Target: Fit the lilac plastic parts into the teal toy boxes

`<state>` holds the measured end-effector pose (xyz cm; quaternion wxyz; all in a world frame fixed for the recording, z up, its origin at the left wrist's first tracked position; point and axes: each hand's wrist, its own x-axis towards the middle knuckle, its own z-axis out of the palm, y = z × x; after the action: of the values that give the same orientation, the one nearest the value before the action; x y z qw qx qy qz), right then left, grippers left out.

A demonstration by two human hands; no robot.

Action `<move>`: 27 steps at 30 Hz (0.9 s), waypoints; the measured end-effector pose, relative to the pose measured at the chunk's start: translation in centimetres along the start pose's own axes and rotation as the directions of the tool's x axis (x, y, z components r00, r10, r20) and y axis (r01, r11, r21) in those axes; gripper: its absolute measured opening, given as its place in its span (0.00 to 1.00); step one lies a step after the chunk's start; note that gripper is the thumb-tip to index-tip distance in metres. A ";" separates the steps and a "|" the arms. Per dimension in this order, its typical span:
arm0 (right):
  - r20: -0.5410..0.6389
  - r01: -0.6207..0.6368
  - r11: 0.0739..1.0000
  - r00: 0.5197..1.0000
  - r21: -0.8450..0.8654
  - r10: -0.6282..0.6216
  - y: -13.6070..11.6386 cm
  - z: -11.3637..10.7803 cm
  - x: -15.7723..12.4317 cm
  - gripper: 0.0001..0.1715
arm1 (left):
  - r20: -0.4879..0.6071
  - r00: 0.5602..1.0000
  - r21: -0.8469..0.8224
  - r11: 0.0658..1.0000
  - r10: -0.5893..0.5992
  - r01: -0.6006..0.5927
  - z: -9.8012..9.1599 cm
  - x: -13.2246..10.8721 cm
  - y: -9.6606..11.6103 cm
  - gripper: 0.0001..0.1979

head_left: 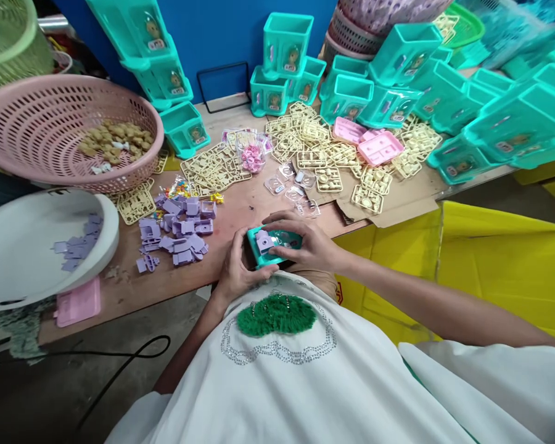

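Observation:
Close to my body at the table's front edge, a teal plastic box lies on its side between my hands. My left hand wraps round its left end, thumb below and fingers behind. A small purple plastic part shows at the box's left end. My right hand reaches over the box, with its thumb and fingers at the purple part. A clear piece shows on the box beside my right fingers. Left of my hands lies a pile of purple plastic parts.
Teal boxes stand stacked along the back and right. Cream part frames and pink trays lie mid-table. On the left are a pink basket with brown pieces and a white basin. Yellow cartons stand at right.

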<state>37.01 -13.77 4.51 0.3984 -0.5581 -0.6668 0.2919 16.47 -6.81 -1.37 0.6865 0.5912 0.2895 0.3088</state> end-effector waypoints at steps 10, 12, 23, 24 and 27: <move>-0.075 -0.065 0.996 0.995 0.058 0.070 1.4 -0.2 3.4 0.25 | 0.038 0.999 -0.075 0.997 -0.018 0.020 -1.4 3.2 1.8 0.33; -0.114 -0.186 0.972 0.972 0.145 0.203 2.0 0.2 3.4 0.36 | -0.006 0.998 -0.094 0.994 -0.061 0.060 -1.0 3.1 1.4 0.28; -0.282 0.004 0.997 0.959 0.080 0.019 2.6 0.6 1.8 0.32 | 0.019 0.973 0.272 0.935 0.232 -0.228 -0.9 2.5 2.1 0.21; -0.290 0.071 0.997 0.955 0.017 -0.063 2.7 0.5 1.5 0.31 | 0.061 0.960 0.334 0.901 0.272 -0.277 -1.3 2.4 2.2 0.21; -0.275 0.203 0.974 0.935 -0.096 -0.222 3.2 0.5 0.6 0.35 | 0.141 0.933 0.488 0.797 0.332 -0.357 -2.3 2.1 1.9 0.23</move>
<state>38.15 -12.47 1.72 0.5005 -0.5317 -0.6684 0.1415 15.88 -3.51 0.13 0.4464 0.8002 0.2310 0.3271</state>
